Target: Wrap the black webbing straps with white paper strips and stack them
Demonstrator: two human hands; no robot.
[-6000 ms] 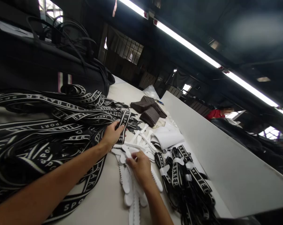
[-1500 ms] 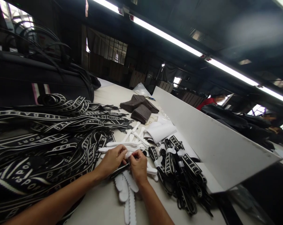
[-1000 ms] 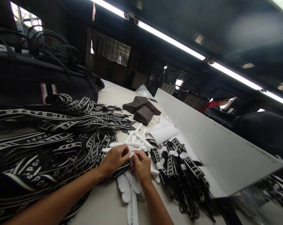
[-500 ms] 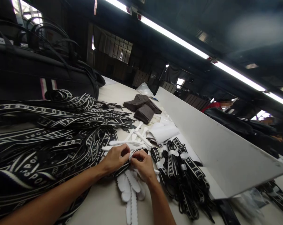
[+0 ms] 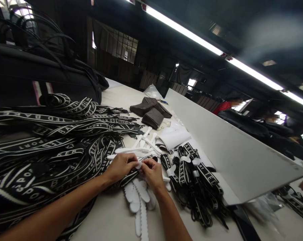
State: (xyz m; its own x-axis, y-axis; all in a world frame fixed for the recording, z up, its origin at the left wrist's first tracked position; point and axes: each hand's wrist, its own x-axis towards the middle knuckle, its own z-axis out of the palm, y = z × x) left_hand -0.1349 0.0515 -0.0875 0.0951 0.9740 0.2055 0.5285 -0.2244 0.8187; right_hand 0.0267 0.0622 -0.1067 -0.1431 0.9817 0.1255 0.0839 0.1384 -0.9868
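Ted Baker Sport webbing strap (image 5: pixel 129 176), folded into a short bundle, is pinched between your two hands low over the work table (image 5: pixel 108 217). Your left hand (image 5: pixel 120 167) is closed over the fold, thumb and fingers clamping it. Your right hand (image 5: pixel 153 172) meets it fingertip to fingertip, nipping a white scalloped tie (image 5: pixel 139 165) against the strap's end.

By the look of it, you are midway through banding this strap. The tie is on it, but your fingers hide the join, so whether it is fastened cannot be told. The next move calls for a firm left-hand clamp so the folds do not spring open while the right draws the tie round and locks it.

Spare ties (image 5: pixel 138 197) fan out under your right wrist and toward you. Just right of your right hand lies a heap of banded straps (image 5: pixel 191 174), each cinched with a white tie. Left of your left hand sprawls the far larger pile of loose straps (image 5: pixel 53 140).

Beyond your fingertips sit a white rolled sheet (image 5: pixel 176 138) and, farther off, brown pouches (image 5: pixel 151 115). A white divider board (image 5: pixel 229 147) runs along the right, with a person in red (image 5: pixel 223 106) behind it. Black bags (image 5: pixel 41 77) are stacked far to the left.
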